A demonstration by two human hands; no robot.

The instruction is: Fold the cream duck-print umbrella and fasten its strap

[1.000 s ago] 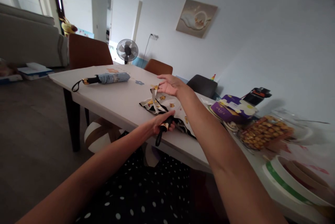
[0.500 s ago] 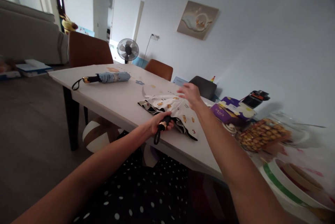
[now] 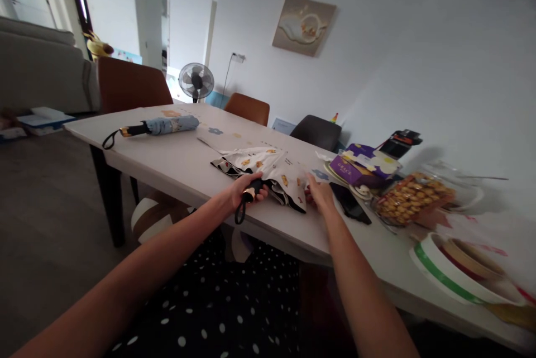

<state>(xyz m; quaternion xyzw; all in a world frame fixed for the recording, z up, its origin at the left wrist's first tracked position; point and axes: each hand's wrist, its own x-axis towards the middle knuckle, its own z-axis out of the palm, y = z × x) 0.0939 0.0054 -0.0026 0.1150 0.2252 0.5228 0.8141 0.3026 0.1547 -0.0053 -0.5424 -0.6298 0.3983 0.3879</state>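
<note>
A white umbrella [image 3: 268,163] with small orange and brown prints lies loosely folded on the table, its canopy spread out and its dark edge facing me. My left hand [image 3: 248,190] is closed around its black handle, which has a gold ring and a wrist loop hanging over the table's front edge. At the canopy's right edge is my right hand [image 3: 320,193], its fingers curled on the fabric; the fingertips are partly hidden. A second umbrella [image 3: 171,124], light blue and folded up, rests farther left with its black handle toward the table edge.
On the right of the white table [image 3: 176,162] lie a black phone [image 3: 350,203], a purple tissue box [image 3: 360,167], a clear jar of round brown snacks [image 3: 412,199] and a roll of tape [image 3: 464,268]. Chairs and a fan [image 3: 196,81] stand beyond.
My right hand has come down from above the canopy to its right edge, and its fingers have curled. The phone now shows beside it. The left hand still grips the handle.
</note>
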